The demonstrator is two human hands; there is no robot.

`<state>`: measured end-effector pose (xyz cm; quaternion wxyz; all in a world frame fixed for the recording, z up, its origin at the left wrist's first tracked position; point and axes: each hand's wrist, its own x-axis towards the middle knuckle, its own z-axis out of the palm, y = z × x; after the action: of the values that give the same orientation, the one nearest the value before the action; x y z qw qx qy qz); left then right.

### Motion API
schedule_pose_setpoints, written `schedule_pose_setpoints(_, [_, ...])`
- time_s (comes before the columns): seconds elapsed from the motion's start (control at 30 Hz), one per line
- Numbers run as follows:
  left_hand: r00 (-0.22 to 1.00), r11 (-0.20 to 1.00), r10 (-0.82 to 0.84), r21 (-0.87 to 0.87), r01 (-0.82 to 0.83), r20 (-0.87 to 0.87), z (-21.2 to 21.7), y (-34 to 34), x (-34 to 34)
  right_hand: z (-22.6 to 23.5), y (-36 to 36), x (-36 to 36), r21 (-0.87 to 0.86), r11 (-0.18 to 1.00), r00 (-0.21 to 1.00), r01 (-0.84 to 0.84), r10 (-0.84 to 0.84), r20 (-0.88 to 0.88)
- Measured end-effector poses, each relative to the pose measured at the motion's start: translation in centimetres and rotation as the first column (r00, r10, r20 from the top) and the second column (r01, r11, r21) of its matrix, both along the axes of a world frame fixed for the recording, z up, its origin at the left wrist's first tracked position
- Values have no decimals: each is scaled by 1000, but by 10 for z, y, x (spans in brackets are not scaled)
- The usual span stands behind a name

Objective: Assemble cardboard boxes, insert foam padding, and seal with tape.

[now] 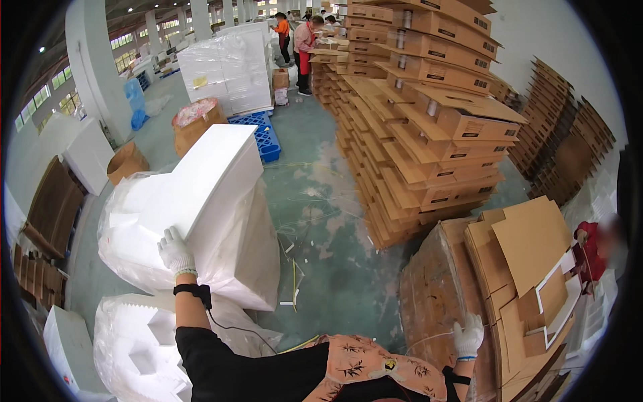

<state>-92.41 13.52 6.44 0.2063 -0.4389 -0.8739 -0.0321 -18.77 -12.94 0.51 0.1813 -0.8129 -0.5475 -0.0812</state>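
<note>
My left hand (pixel 176 252), in a white knit glove, rests with its fingers stretched out against a large stack of white foam sheets (pixel 207 157). Clear plastic film (pixel 249 231) wraps the lower part of that stack. On the other side, my right hand (pixel 467 336), also gloved, has its fingers apart beside a brown cardboard bundle (pixel 435 295). Whether it touches the bundle is hard to tell. Flattened cardboard boxes (pixel 529 248) with flaps lifted lie just right of it. Both hands hold nothing I can see.
A tall pile of folded cardboard boxes (pixel 442 147) leans along the right. Ahead are a blue pallet (pixel 268 142), an open carton (pixel 201 110) and wrapped white blocks (pixel 228 70). White scraps and strapping lie on the green floor (pixel 321 254). Several people work farther off; another person (pixel 593 248) is at right.
</note>
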Motion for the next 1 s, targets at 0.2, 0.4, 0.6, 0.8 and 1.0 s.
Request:
schedule_pose_setpoints(0.2, [972,946,-222,259,194,82,44,-9,42,19,-1,-4,21,996,996,-86,86,-1])
schedule_pose_setpoints(0.4, [776,870,-485,307,384,403,89,-23,177,43,-13,9,70,990,992,-119,121,-22])
schedule_pose_setpoints(0.6, [-456,469,-740,866,176,493,30,-49,432,96,-19,19,243,948,978,-206,192,81])
schedule_pose_setpoints(0.8, [-832,581,54,660,476,553,35,-131,648,133,-65,65,233,947,918,-222,122,379])
schedule_pose_setpoints(1.0, [-610,94,314,615,783,728,48,-197,791,133,-130,163,224,964,859,141,-232,456])
